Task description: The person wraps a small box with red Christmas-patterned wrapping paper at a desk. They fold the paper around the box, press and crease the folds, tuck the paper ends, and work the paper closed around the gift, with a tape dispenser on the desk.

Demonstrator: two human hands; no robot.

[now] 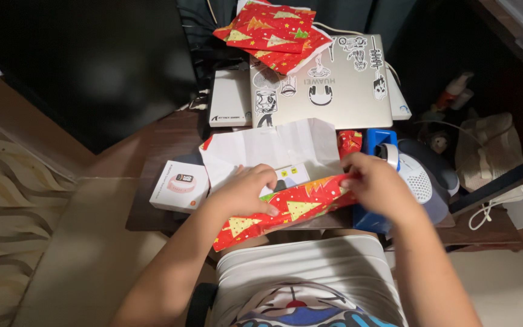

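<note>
I see my left hand (246,191) pressing flat, fingers together, on the red sheet of wrapping paper printed with yellow and green trees (286,209), folded over a small box on the dark wooden table (171,136). My right hand (379,184) pinches the paper's upper edge.

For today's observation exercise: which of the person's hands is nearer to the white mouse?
Right. The right hand pinches the wrapping paper beside the white mouse, nearly touching it. The left hand presses the paper farther off, across the sheet.
</note>
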